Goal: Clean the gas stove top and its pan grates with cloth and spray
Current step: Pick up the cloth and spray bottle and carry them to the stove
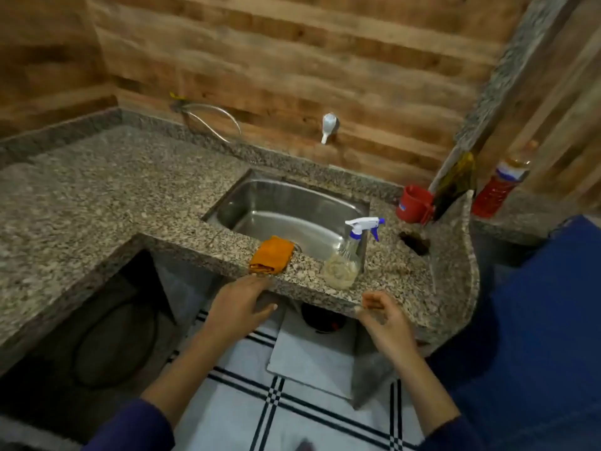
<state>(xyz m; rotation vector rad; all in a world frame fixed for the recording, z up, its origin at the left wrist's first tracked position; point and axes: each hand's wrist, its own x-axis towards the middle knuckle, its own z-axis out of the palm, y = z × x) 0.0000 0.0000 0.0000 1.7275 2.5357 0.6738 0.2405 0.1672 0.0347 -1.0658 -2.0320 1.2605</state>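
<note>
A folded orange cloth (271,254) lies on the front edge of the granite counter (97,196), just in front of the steel sink (286,213). To its right stands a clear spray bottle (346,258) with a white and blue trigger head. My left hand (240,304) hovers just below the cloth, fingers spread and holding nothing. My right hand (385,317) hangs below the counter edge under the bottle, its fingers loosely curled with nothing in them. No stove or grates are in view.
A white tap (328,126) sticks out of the wooden wall above the sink. A red cup (414,203), a dark bottle (455,180) and a red-labelled bottle (497,187) stand at the back right. A hole (414,243) is cut in the counter. Tiled floor lies below.
</note>
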